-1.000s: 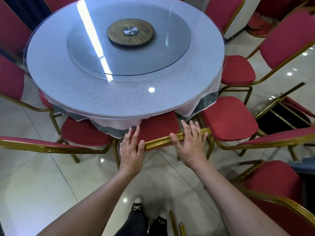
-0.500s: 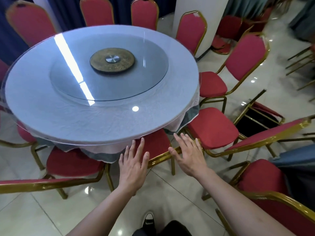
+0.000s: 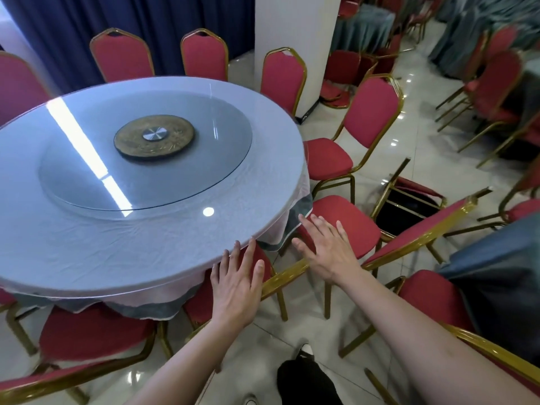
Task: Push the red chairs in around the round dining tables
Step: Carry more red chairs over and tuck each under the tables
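Note:
A round dining table (image 3: 87, 252) with a white cloth and a glass turntable fills the left. Directly before me a red chair with a gold frame (image 3: 287, 277) sits pushed under the table's near edge. My left hand (image 3: 236, 285) and my right hand (image 3: 328, 252) hover over its gold top rail with fingers straight and spread, holding nothing. Whether they touch the rail I cannot tell. Another red chair (image 3: 347, 223) stands to its right, its seat partly out from the table. A further one (image 3: 327, 157) stands beyond it.
More red chairs ring the far side of the table. A red chair (image 3: 87, 340) stands at the lower left and another (image 3: 438, 299) close at my right. A folded chair (image 3: 409, 197) lies on the tiled floor. A white pillar (image 3: 295, 30) rises behind.
My view has risen and swung right. Both hands have lifted from pressing the chair's gold rail and shifted to the right, the right hand now over the neighbouring seat.

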`<state>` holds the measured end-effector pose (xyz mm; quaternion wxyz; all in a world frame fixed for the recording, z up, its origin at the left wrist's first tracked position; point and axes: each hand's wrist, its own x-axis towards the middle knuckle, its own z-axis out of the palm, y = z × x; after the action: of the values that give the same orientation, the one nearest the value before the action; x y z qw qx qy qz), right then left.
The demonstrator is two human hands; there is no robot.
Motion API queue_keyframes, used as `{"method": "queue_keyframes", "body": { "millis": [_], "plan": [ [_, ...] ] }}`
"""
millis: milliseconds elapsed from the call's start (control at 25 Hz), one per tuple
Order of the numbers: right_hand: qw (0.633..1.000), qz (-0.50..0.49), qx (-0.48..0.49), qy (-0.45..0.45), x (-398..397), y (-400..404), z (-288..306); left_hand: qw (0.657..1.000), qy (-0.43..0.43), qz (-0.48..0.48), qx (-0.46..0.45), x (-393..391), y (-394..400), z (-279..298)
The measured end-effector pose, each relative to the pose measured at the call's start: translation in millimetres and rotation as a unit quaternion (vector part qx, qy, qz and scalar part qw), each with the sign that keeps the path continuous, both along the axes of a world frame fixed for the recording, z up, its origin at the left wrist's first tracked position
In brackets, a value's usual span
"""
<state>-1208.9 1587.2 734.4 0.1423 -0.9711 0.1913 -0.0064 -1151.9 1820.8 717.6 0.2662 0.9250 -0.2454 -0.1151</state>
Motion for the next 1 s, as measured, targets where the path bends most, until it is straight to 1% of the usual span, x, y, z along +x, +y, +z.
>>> {"method": "queue_keyframes", "body": {
  "millis": [200,400,640,720,880,1000],
  "plan": [
    [1.0,-0.013,-0.021,-0.011,2.6,-45.8,10.0,1.0,-0.014,-0.017,-0.015,10.4,-40.5,7.2],
    [0.999,0.003,-0.041,-0.01,7.8,-104.5,14.6,0.999,-0.027,0.001,-0.027,12.1,-95.3,7.4],
    [0.999,0.005,-0.049,0.014,-5.9,-216.3,18.2,0.999,-0.008,0.023,-0.029,-10.2,-191.6,3.2],
    [0.999,-0.004,-0.047,0.017,-21.3,-260.4,14.8,0.999,0.0,0.012,-0.03,-25.7,-231.1,1.4],
    [0.998,-0.022,-0.039,0.038,-65.8,-343.8,0.2,0.999,0.027,-0.039,-0.027,-68.0,-313.5,-4.3],
    [0.997,-0.037,-0.045,0.055,-90.1,-390.0,-7.6,0.996,0.044,-0.07,-0.026,-90.1,-364.3,-5.4]
  ]
}}
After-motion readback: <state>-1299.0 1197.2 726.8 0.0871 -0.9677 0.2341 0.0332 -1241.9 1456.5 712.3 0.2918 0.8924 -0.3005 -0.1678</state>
